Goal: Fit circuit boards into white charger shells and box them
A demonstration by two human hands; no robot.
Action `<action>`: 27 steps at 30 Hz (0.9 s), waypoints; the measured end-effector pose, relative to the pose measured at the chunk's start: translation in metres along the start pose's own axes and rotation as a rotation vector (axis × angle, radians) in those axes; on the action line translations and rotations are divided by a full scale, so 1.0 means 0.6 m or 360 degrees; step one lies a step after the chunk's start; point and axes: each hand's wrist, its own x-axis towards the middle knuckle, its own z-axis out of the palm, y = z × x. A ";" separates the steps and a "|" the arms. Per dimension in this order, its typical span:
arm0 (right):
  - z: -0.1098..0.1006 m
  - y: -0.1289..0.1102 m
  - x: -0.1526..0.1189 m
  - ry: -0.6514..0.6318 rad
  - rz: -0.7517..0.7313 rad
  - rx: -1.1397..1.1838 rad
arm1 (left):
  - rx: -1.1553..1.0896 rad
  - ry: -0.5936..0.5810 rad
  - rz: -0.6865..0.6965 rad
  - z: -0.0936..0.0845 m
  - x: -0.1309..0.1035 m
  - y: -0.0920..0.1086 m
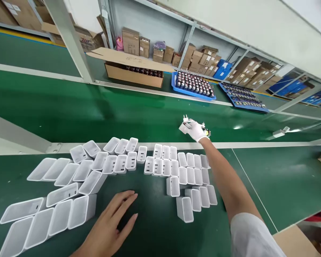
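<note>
My right hand (196,131), in a white glove, reaches far forward over the green conveyor surface. Its fingers are closed on a white two-pin plug piece (186,120); a small component with yellow and dark parts (207,132) shows by the wrist side. My left hand (109,226) is bare and holds nothing. Its fingers are apart, low over the near green bench, between two groups of open white plastic housings. The left group (65,175) has larger-looking cases in rows; the right group (166,167) stands nearest my right forearm. Some housings have small slots inside.
Beyond the green strip sit an open cardboard box (133,75), a blue tray (194,94) of small parts and a second blue tray (243,103). A white piece (280,132) lies to the right. Metal posts (69,39) and a raised rail (160,145) border the strip.
</note>
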 end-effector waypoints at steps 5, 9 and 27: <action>-0.089 0.118 -0.013 0.0181 0.0345 -0.0290 | 0.0082 -0.0226 0.0250 0.010 0.059 0.059; -0.107 0.199 -0.022 -0.0022 0.0465 -0.0454 | 0.0199 -0.0504 0.0429 0.036 0.088 0.095; -0.131 0.206 -0.057 0.0114 0.0288 -0.0903 | 0.0142 -0.0352 0.0150 0.050 0.082 0.115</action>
